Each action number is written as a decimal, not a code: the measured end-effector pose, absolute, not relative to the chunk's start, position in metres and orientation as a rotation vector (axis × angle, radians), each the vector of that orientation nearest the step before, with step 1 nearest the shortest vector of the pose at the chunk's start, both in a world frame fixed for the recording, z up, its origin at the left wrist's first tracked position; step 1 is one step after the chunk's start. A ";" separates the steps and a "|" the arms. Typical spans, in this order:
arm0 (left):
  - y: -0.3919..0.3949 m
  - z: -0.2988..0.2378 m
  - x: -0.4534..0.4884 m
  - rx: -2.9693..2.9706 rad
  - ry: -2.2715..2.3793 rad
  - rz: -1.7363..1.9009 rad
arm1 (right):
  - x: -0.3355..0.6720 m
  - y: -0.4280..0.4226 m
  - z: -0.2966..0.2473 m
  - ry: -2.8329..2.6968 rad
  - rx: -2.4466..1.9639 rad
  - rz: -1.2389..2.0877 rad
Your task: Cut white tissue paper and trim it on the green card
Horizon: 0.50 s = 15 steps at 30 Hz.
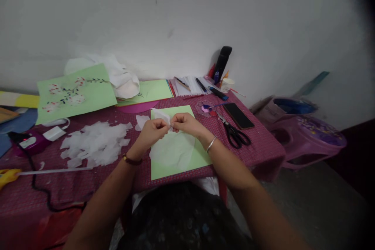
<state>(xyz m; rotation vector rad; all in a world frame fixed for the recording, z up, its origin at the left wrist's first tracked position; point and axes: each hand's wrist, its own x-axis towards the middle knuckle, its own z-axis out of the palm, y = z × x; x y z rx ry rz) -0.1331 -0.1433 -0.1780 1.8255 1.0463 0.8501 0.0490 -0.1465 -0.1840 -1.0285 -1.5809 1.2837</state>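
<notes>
My left hand (152, 129) and my right hand (187, 123) meet above a light green sheet (187, 160) on the table, both pinched on one piece of thin white tissue paper (161, 115). The tissue sticks up and to the left from between my fingertips. A larger translucent white tissue sheet (171, 152) lies on the green sheet under my hands. A heap of torn white tissue pieces (96, 144) lies to the left of my left hand. Each wrist wears a bracelet.
Black scissors (236, 134) and a dark phone (238, 115) lie to the right. A purple glue gun (27, 141) with a black cord sits at left. A green card with a flower picture (74, 93) leans at the back. Pens and bottles stand by the wall; a pink stool (310, 140) is right of the table (263, 152).
</notes>
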 end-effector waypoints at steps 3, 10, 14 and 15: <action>-0.142 -0.180 -0.133 1.759 1.029 0.818 | 0.047 -0.146 -0.187 -1.587 -1.064 1.247; -0.142 -0.180 -0.130 1.732 1.107 0.831 | 0.046 -0.143 -0.195 -1.675 -1.167 1.085; -0.142 -0.184 -0.128 1.737 1.142 0.845 | 0.045 -0.145 -0.196 -1.723 -1.264 0.889; -0.142 -0.186 -0.128 1.741 1.149 0.848 | 0.044 -0.145 -0.195 -1.729 -1.286 0.841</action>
